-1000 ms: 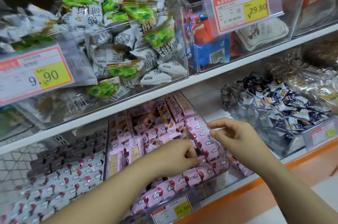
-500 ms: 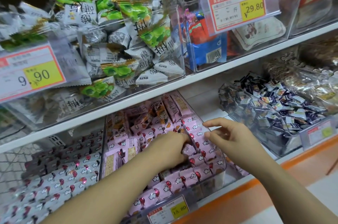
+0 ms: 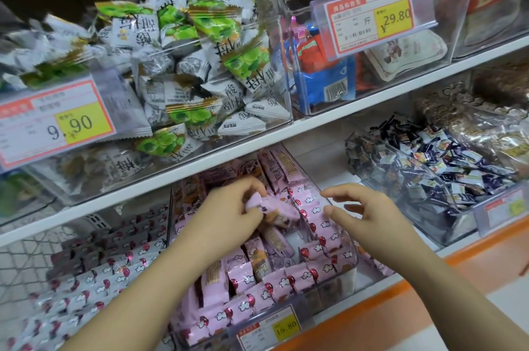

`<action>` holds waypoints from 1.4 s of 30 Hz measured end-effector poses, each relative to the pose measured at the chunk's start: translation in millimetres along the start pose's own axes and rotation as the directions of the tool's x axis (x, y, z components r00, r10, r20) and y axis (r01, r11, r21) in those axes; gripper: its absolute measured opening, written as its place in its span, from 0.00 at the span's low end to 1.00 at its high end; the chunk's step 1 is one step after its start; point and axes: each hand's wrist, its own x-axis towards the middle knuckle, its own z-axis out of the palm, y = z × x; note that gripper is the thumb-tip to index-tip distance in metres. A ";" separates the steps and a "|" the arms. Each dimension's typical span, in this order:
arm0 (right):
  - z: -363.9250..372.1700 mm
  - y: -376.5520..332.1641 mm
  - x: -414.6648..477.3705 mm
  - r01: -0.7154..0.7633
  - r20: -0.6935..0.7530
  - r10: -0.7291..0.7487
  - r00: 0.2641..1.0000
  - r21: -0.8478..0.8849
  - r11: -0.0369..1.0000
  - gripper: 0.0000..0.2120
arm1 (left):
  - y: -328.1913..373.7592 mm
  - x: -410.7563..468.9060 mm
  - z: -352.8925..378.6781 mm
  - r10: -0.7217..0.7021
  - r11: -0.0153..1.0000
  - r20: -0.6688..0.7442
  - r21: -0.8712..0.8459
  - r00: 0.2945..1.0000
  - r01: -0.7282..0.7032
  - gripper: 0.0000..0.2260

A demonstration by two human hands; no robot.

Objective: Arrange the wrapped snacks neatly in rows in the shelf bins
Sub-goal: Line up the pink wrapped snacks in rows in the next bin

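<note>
Green sweets (image 3: 197,27) crowd overhead, dark candies (image 3: 423,167) to the right. Left hand (image 3: 229,219) grips a pink snack (image 3: 276,207); right hand (image 3: 366,219) hovers slack (empty).

The pink packet (image 3: 272,209) in the left hand (image 3: 229,216) is blurred; its print is unreadable. The price tag (image 3: 54,121) at upper left is cut off by the frame edge. The lower-right tag (image 3: 508,207) is too blurred to read.

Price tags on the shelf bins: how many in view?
4: the 9.90 tag, upper shelf left; the 29.80 tag, upper shelf right; the bottom-centre tag, lower shelf; the right-edge tag, lower shelf, blurred. More may be out of frame.
</note>
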 end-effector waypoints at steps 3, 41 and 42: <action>2.7 -8.6 -3.3 0.041 0.029 -0.039 0.999 -0.069 0.997 0.15 | 2.6 -8.3 -1.8 -0.086 0.987 -0.097 -0.144 0.992 0.072 0.11; -12.6 84.6 4.8 -0.242 0.095 0.429 0.898 -0.707 0.664 0.33 | 7.4 15.1 44.9 -0.163 0.986 0.576 0.130 0.801 0.106 0.26; -12.9 85.2 4.9 -0.259 0.062 0.408 0.911 -0.685 0.681 0.31 | 7.0 16.2 43.0 -0.151 0.987 0.563 0.129 0.812 0.094 0.25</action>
